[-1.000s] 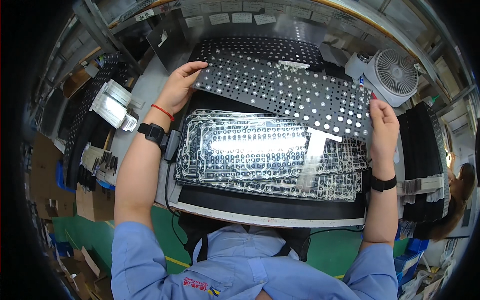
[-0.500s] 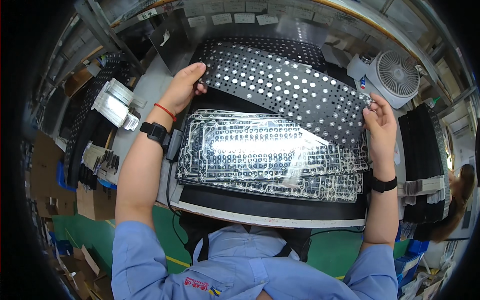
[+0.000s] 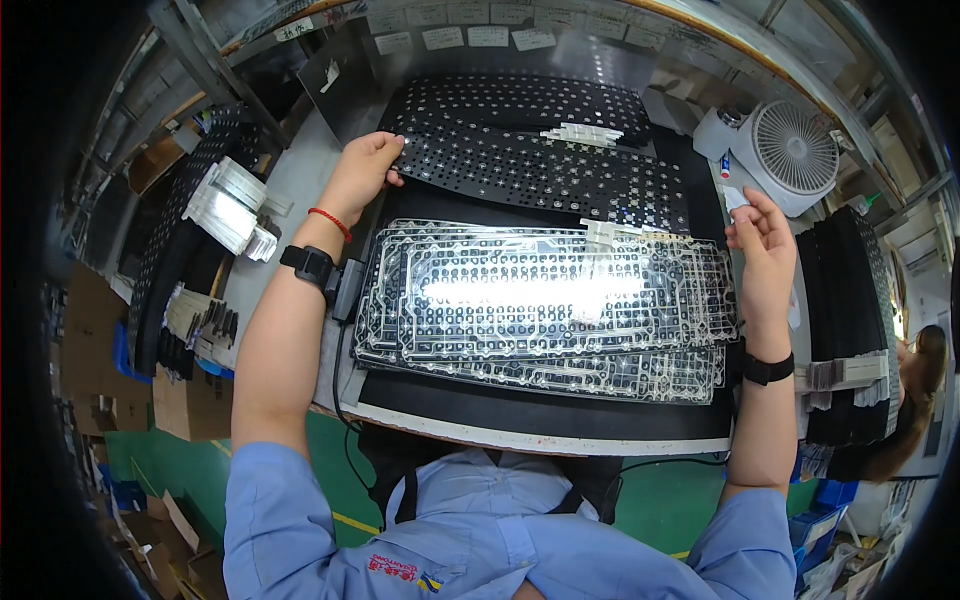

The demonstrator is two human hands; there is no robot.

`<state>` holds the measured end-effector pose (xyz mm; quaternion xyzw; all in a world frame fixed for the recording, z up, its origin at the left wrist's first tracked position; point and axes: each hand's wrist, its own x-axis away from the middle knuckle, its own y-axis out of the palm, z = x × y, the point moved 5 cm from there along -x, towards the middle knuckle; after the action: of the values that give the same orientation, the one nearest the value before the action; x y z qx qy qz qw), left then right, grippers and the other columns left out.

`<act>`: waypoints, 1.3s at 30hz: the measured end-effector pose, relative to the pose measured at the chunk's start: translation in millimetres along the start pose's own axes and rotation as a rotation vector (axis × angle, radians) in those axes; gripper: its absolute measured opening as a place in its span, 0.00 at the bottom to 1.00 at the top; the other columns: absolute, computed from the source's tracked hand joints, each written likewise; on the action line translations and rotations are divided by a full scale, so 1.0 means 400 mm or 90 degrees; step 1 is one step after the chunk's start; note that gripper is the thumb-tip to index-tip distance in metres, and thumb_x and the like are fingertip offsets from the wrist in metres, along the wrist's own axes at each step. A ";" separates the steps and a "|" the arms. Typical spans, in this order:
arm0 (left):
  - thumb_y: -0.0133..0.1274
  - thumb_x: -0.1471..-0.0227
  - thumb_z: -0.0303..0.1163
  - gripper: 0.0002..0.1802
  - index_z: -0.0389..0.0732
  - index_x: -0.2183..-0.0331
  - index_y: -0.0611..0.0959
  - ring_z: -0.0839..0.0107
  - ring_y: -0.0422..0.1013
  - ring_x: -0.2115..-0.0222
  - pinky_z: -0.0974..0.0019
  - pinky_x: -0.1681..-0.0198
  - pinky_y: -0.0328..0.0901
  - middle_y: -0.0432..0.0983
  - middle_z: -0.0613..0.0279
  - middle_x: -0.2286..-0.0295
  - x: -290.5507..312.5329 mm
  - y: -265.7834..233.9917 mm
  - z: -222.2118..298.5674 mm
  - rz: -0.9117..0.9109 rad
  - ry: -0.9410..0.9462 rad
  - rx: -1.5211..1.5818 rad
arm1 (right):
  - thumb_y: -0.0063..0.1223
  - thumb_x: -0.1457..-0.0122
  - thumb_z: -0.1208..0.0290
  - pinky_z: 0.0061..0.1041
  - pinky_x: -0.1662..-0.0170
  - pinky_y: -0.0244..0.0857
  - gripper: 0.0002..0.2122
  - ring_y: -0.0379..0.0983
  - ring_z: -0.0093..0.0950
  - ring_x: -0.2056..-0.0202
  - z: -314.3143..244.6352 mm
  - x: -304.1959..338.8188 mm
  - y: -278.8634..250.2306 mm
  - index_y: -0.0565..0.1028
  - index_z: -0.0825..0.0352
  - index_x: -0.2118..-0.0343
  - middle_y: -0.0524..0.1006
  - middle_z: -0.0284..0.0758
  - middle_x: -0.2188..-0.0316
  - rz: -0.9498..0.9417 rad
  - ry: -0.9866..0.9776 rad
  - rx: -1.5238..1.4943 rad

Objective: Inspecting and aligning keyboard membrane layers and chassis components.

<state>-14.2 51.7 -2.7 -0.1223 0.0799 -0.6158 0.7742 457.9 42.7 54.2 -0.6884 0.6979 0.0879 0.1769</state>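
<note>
My left hand [image 3: 372, 170] pinches the left end of a thin black keyboard sheet [image 3: 520, 175] dotted with holes and small shiny round spots. The sheet slants down to the right, its right end away from both hands. My right hand [image 3: 763, 232] is closed, thumb to fingers, on a small whitish film piece [image 3: 735, 198], to the right of the sheet's free end. Below the sheet lie clear keyboard membranes [image 3: 530, 300] with pale printed lines, overlapping on a black surface, with bright glare on them. A pale connector tail [image 3: 610, 232] shows at their upper edge.
Another black dotted sheet [image 3: 510, 95] lies behind. A white fan [image 3: 795, 148] and a marker [image 3: 725, 167] stand at the back right. Stacks of black sheets with pale tails flank the work surface at left [image 3: 190, 220] and right [image 3: 850, 320]. A cable hangs at the front left.
My right hand has let go of the black sheet's right end and now holds a small whitish film piece. The sheet's right end has shifted left and tilted, uncovering more membranes and a pale tail behind.
</note>
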 end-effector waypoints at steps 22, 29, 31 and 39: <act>0.42 0.39 0.38 0.26 0.39 0.43 0.59 0.68 0.67 0.54 0.70 0.56 0.65 0.68 0.53 0.50 -0.008 -0.026 -0.021 0.054 -0.001 0.320 | 0.55 0.44 0.66 0.18 0.64 0.61 0.11 0.67 0.18 0.69 0.053 0.014 0.031 0.76 0.72 0.67 0.74 0.32 0.73 -0.162 0.053 0.318; 0.39 0.38 0.41 0.23 0.36 0.48 0.68 0.73 0.73 0.62 0.73 0.60 0.68 0.74 0.56 0.57 0.018 0.020 0.024 -0.154 -0.003 0.328 | 0.56 0.44 0.69 0.14 0.70 0.57 0.08 0.64 0.13 0.74 0.031 0.007 0.019 0.75 0.70 0.70 0.72 0.25 0.76 -0.118 0.055 0.215; 0.38 0.37 0.42 0.23 0.35 0.49 0.69 0.74 0.73 0.65 0.74 0.62 0.69 0.75 0.58 0.60 0.037 0.042 0.041 -0.224 -0.013 0.315 | 0.54 0.42 0.70 0.13 0.70 0.57 0.06 0.63 0.11 0.74 0.039 0.003 0.005 0.75 0.69 0.69 0.72 0.23 0.75 -0.065 0.045 0.138; 0.48 0.42 0.36 0.12 0.39 0.60 0.77 0.87 0.64 0.82 0.83 0.80 0.60 0.72 0.73 0.76 0.054 0.068 0.032 -0.308 -0.010 0.181 | 0.53 0.41 0.69 0.13 0.67 0.58 0.08 0.65 0.12 0.72 0.051 -0.004 -0.013 0.75 0.70 0.67 0.74 0.24 0.74 -0.003 0.088 0.086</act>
<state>19.5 37.6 2.3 -0.0326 -0.0451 -0.7870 0.6145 465.5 51.3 36.5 -0.6809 0.7113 -0.0075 0.1744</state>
